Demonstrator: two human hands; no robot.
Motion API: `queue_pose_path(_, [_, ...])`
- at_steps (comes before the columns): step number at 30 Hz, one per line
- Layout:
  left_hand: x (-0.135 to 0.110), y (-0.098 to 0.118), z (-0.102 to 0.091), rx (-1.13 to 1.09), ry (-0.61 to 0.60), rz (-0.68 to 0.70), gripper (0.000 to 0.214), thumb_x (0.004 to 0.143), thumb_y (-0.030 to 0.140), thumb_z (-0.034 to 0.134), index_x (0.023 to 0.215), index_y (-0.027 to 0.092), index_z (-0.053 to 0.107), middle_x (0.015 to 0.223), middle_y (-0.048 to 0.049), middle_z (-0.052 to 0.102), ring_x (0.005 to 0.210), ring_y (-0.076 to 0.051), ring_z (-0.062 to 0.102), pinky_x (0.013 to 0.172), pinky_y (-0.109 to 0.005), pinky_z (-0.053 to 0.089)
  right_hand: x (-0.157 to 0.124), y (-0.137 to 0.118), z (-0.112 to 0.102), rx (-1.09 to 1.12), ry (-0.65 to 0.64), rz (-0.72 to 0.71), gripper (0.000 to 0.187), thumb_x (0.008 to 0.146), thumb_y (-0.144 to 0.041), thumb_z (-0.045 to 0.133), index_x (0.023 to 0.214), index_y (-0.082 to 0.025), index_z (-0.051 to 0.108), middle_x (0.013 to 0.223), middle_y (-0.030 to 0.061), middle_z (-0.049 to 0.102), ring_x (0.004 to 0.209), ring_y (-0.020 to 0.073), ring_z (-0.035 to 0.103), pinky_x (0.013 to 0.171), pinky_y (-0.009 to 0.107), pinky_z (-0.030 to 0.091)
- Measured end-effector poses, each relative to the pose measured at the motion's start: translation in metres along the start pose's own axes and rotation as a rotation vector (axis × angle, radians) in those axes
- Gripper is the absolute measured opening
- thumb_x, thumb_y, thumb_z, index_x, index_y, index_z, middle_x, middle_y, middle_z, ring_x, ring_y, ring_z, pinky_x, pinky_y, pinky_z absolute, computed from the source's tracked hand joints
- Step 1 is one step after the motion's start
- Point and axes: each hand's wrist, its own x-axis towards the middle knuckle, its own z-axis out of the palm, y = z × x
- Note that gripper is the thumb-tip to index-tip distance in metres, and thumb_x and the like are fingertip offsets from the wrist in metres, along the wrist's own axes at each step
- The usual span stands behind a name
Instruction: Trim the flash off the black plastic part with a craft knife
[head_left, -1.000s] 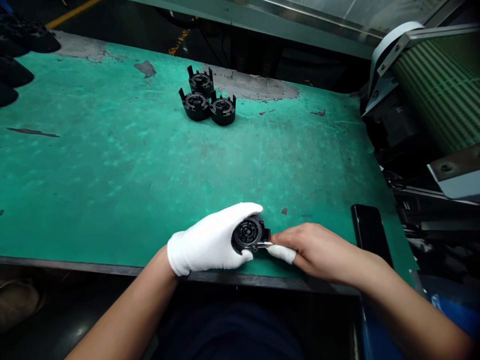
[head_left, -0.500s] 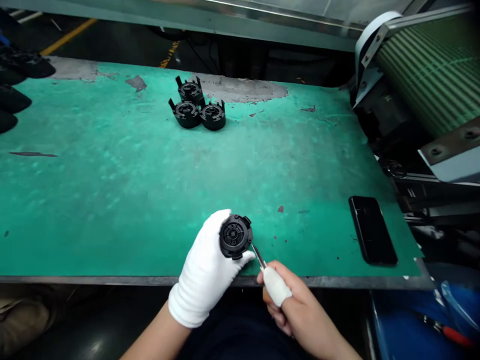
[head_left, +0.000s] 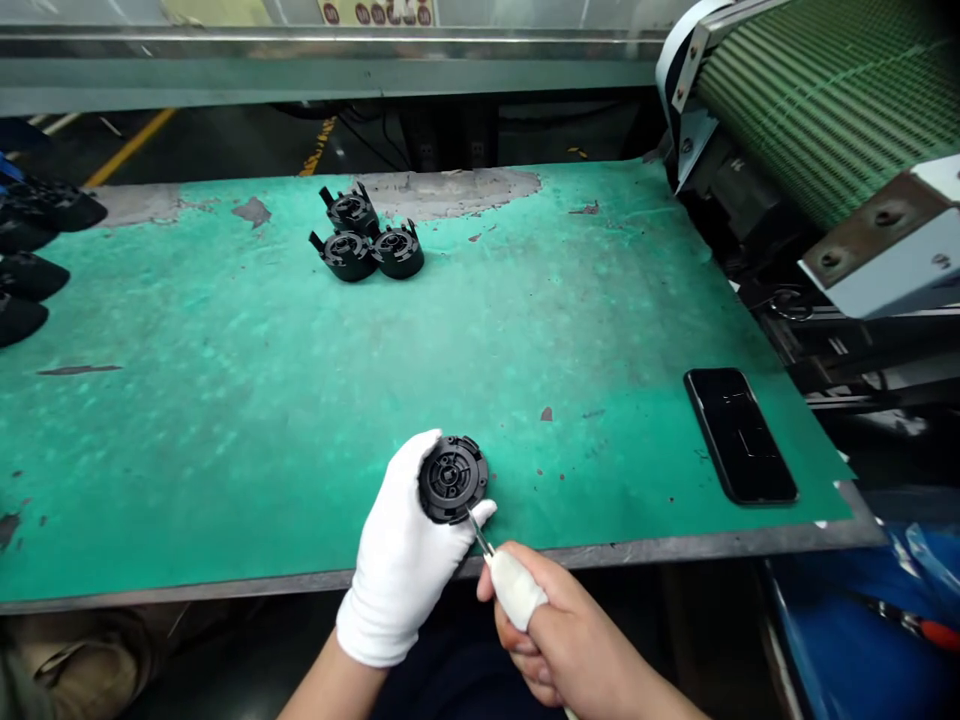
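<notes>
My left hand [head_left: 405, 545], in a white glove, grips a round black plastic part [head_left: 452, 480] near the table's front edge. The part's ribbed face is turned up toward me, with small tabs around its rim. My right hand [head_left: 551, 625] is bare except for a white cover [head_left: 517, 592] on the thumb. It is closed around a slim tool with a narrow metal blade [head_left: 481, 533]. The blade's tip meets the lower rim of the black part, close to my left thumb. Most of the tool's handle is hidden in my fingers.
Three black cup-shaped parts [head_left: 349, 255] with upright prongs stand together toward the back. More black parts [head_left: 30, 280] are at the left edge. A phone [head_left: 741, 435] lies at the right, beyond it a green ribbed conveyor belt [head_left: 825, 100]. Red-handled pliers [head_left: 911, 622] rest on blue plastic.
The tool tip has moved from the right side of the black part to its lower rim. Both hands sit slightly further left in view, and the part has turned a little. The camera has tilted.
</notes>
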Motion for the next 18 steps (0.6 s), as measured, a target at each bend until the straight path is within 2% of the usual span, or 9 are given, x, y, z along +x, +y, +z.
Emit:
queue_pose_path(1, [0.000,-0.001,0.000,0.009,0.003,0.010,0.078,0.078,0.047,0.078,0.141,0.022,0.040,0.138,-0.0125,0.054,0.127,-0.031,0.056,0.114,-0.051,0.044,-0.002,-0.003,0.004,-0.049,-0.025,-0.027,0.022,0.075,-0.026,0.047,0.095,-0.023,0.056,0.057,-0.0102,0.041,0.041,0.0057,0.023,0.038,0.020,0.016])
queue_pose_path(3, [0.001,-0.002,0.002,0.036,0.008,0.035,0.078,0.078,0.049,0.077,0.140,0.021,0.040,0.138,-0.0136,0.053,0.129,-0.031,0.054,0.115,-0.052,0.043,-0.006,-0.007,0.013,-0.183,-0.134,-0.140,0.018,0.075,-0.025,0.053,0.090,-0.021,0.061,0.062,-0.0063,0.052,0.049,0.0062,0.039,0.046,0.020,0.027])
queue_pose_path(5, [0.001,-0.004,0.003,0.053,0.022,0.058,0.079,0.078,0.051,0.077,0.140,0.019,0.040,0.138,-0.0149,0.053,0.130,-0.032,0.053,0.115,-0.054,0.042,-0.007,-0.007,0.024,-0.231,-0.218,-0.202,0.012,0.078,-0.026,0.058,0.086,-0.019,0.063,0.066,-0.0035,0.056,0.057,0.0077,0.047,0.053,0.021,0.032])
queue_pose_path(7, [0.000,-0.006,0.004,0.043,0.036,0.068,0.081,0.078,0.052,0.077,0.141,0.019,0.039,0.138,-0.0154,0.053,0.129,-0.033,0.054,0.114,-0.054,0.043,-0.003,-0.001,0.033,-0.077,-0.185,-0.122,0.018,0.082,-0.037,0.061,0.086,-0.020,0.059,0.059,-0.0060,0.050,0.050,0.0060,0.041,0.049,0.020,0.025])
queue_pose_path(10, [-0.002,-0.006,0.003,0.041,0.039,0.090,0.082,0.080,0.053,0.075,0.143,0.020,0.035,0.139,-0.0157,0.053,0.128,-0.034,0.056,0.112,-0.055,0.046,0.008,0.013,0.039,0.240,-0.059,0.015,0.041,0.081,-0.061,0.064,0.086,-0.023,0.050,0.053,-0.0113,0.039,0.040,0.0030,0.024,0.043,0.020,0.011])
queue_pose_path(14, [-0.001,-0.001,0.000,0.078,0.045,0.117,0.083,0.077,0.057,0.076,0.141,0.020,0.037,0.135,-0.0159,0.055,0.126,-0.036,0.057,0.108,-0.056,0.048,0.020,0.025,0.040,0.382,0.010,0.004,0.056,0.073,-0.072,0.071,0.085,-0.023,0.047,0.052,-0.0124,0.039,0.038,0.0019,0.024,0.041,0.018,0.010])
queue_pose_path(18, [0.002,0.006,0.000,0.056,0.054,0.097,0.065,0.081,0.052,0.072,0.131,0.021,0.045,0.125,-0.0131,0.059,0.117,-0.033,0.061,0.107,-0.055,0.048,0.022,0.030,0.046,0.397,0.044,-0.063,0.058,0.070,-0.074,0.074,0.083,-0.022,0.049,0.051,-0.0128,0.036,0.037,0.0016,0.021,0.040,0.018,0.008])
